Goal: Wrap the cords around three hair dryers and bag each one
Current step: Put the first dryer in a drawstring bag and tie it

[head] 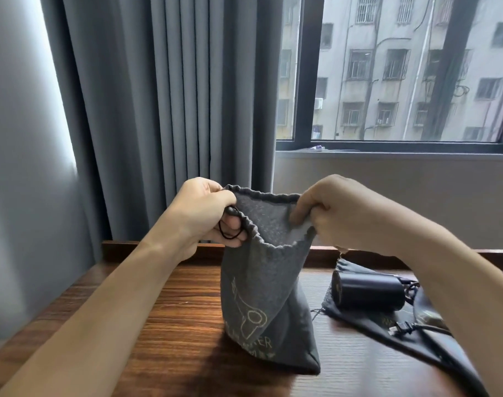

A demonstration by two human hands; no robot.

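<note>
A grey felt drawstring bag (261,293) with a printed hair dryer outline stands upright on the wooden table (170,319), its mouth held open. My left hand (213,214) grips the left rim, with the black drawstring loop hanging below its fingers. My right hand (333,212) pinches the right rim. The bag bulges near its base; its contents are hidden. To the right, a black hair dryer (367,293) lies on another flat grey bag (387,325), its cord and plug (400,329) trailing loose beside my right forearm.
Grey curtains (164,110) hang behind the table on the left. A window (402,70) with a dark frame and a sill lies beyond the table's raised back edge. The table's left edge runs diagonally under my left forearm.
</note>
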